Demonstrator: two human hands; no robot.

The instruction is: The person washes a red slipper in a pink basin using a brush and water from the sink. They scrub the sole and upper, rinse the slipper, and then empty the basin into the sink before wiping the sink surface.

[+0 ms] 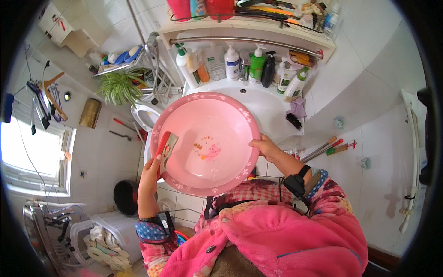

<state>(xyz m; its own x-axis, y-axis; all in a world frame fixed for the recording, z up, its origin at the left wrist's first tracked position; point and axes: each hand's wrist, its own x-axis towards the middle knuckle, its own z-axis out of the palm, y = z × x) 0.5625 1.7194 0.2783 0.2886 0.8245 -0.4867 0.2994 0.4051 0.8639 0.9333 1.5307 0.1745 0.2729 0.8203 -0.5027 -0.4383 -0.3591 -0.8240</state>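
A pink plastic basin (pixel 221 128) with a flowered rim and a small printed pattern at its bottom is held up in front of me, near the front of the white sink (pixel 273 104). At its left rim, my left hand (pixel 151 173) grips a flat red and pale item (pixel 167 152), perhaps a packet or box, and steadies the basin. My right hand (pixel 266 147) pinches the basin's right rim, thumb over the edge. Nothing shows inside the basin apart from the print.
Pump bottles (pixel 256 65) line the sink's back below a metal rail (pixel 242 43). A black brush (pixel 294 121) lies at the sink's right corner. A toilet seat (pixel 145 116) and spider plant (pixel 121 86) are left. A black bucket (pixel 125 198) and plastic bin (pixel 121 232) stand lower left.
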